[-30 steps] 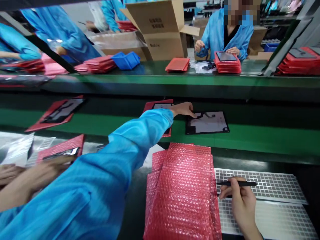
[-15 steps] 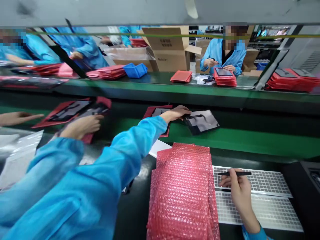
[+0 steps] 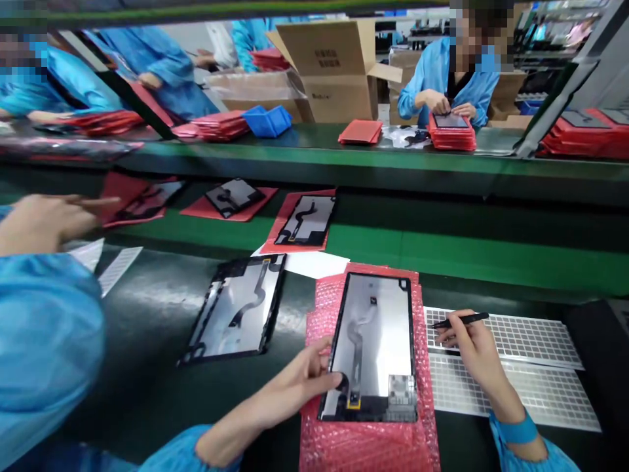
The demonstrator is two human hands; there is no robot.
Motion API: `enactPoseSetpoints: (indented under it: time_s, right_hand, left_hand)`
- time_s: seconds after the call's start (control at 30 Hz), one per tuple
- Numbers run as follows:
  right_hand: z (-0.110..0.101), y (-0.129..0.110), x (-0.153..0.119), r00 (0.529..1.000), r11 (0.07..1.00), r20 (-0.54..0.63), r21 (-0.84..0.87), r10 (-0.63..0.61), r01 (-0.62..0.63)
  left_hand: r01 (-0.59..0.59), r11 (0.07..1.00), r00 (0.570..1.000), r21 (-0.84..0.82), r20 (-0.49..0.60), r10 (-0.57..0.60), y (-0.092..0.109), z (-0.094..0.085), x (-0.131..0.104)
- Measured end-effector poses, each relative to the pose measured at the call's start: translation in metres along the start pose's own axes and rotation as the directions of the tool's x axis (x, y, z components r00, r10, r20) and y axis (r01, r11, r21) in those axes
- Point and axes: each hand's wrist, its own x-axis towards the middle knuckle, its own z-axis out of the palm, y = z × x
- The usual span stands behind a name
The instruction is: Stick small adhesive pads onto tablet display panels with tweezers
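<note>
My left hand [image 3: 295, 387] grips the left edge of a tablet screen panel [image 3: 383, 328], thumb on top near its lower corner. The panel's silvery back faces up, with a dark flex cable along it. Beneath it is a stack of red bubble-wrap bags [image 3: 368, 449]; whether the panel rests on them I cannot tell. My right hand [image 3: 474, 351] holds black tweezers [image 3: 474, 318] over an upper white sheet of small square labels [image 3: 535, 341]. A lower label sheet [image 3: 545, 393] lies nearer me. Left of the bags, a second screen panel [image 3: 246, 308] lies on the dark bench.
Screen panels on red bags, one of them a nearer panel [image 3: 309, 219], lie along the green conveyor [image 3: 442, 242]. A co-worker's hand [image 3: 49, 219] and sleeve [image 3: 44, 328] occupy the left. A black object [image 3: 597, 341] stands at right. Across the line, people work beside a carton [image 3: 329, 72].
My left hand has come back from the conveyor with the screen panel, now over the red bags. My right hand stays by the label sheets with the tweezers. The co-worker's arms have shifted left.
</note>
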Motion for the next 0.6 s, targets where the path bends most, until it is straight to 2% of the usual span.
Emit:
enactPoseSetpoints:
  time_s: [0.07, 0.13, 0.17, 0.2, 0.23, 0.27, 0.33, 0.37, 0.4, 0.43, 0.47, 0.5, 0.53, 0.6]
  right_hand:
    - [0.000, -0.001, 0.000, 1.000, 0.999, 0.009, -0.037, -0.005, 0.006]
    - [0.000, -0.003, 0.000, 1.000, 0.997, 0.015, -0.074, -0.011, 0.012]
    - [0.000, -0.004, 0.000, 1.000, 0.996, 0.018, -0.091, -0.012, 0.014]
    - [0.001, -0.006, 0.001, 1.000, 0.994, 0.022, -0.106, -0.013, 0.015]
    - [0.002, -0.007, 0.001, 1.000, 0.993, 0.028, -0.121, -0.013, 0.016]
    - [0.004, -0.008, 0.002, 0.999, 0.991, 0.033, -0.134, -0.013, 0.017]
    - [0.007, -0.010, 0.003, 0.999, 0.987, 0.042, -0.157, -0.011, 0.017]
    - [0.009, -0.011, 0.004, 0.999, 0.986, 0.045, -0.168, -0.009, 0.017]
    - [0.010, -0.012, 0.004, 0.999, 0.984, 0.045, -0.179, -0.007, 0.015]
    - [0.010, -0.012, 0.005, 0.999, 0.982, 0.043, -0.190, -0.005, 0.013]
    - [0.010, -0.013, 0.005, 0.999, 0.980, 0.039, -0.200, -0.002, 0.010]
    - [0.010, -0.013, 0.005, 0.999, 0.978, 0.034, -0.210, 0.002, 0.006]
    - [0.009, -0.013, 0.005, 1.000, 0.976, 0.029, -0.219, 0.005, 0.001]
    - [0.007, -0.013, 0.004, 1.000, 0.973, 0.018, -0.231, 0.015, -0.011]
  left_hand:
    - [-0.009, 0.996, 1.000, 0.085, 0.022, 0.007, -0.013, 0.001, -0.003]
    - [-0.046, 0.948, 0.998, 0.314, -0.034, 0.060, -0.014, -0.003, -0.005]
    - [-0.052, 0.874, 0.990, 0.483, -0.092, 0.109, -0.010, -0.006, -0.006]
    - [-0.045, 0.762, 0.973, 0.647, -0.145, 0.180, -0.005, -0.008, -0.008]
    - [-0.042, 0.638, 0.950, 0.769, -0.167, 0.264, 0.001, -0.008, -0.009]
    - [-0.075, 0.540, 0.926, 0.838, -0.142, 0.350, 0.008, -0.005, -0.010]
    - [-0.287, 0.394, 0.863, 0.873, 0.056, 0.503, 0.021, 0.010, -0.008]
    - [-0.428, 0.307, 0.800, 0.850, 0.198, 0.567, 0.027, 0.022, -0.005]
    - [-0.550, 0.195, 0.718, 0.812, 0.340, 0.607, 0.032, 0.037, 0.000]
    - [-0.637, 0.072, 0.637, 0.768, 0.472, 0.609, 0.037, 0.052, 0.006]
    - [-0.683, -0.044, 0.579, 0.729, 0.577, 0.577, 0.040, 0.067, 0.012]
    - [-0.696, -0.136, 0.551, 0.705, 0.646, 0.528, 0.041, 0.082, 0.020]
    - [-0.691, -0.204, 0.547, 0.693, 0.687, 0.478, 0.042, 0.094, 0.026]
    - [-0.647, -0.280, 0.585, 0.709, 0.698, 0.413, 0.038, 0.112, 0.038]
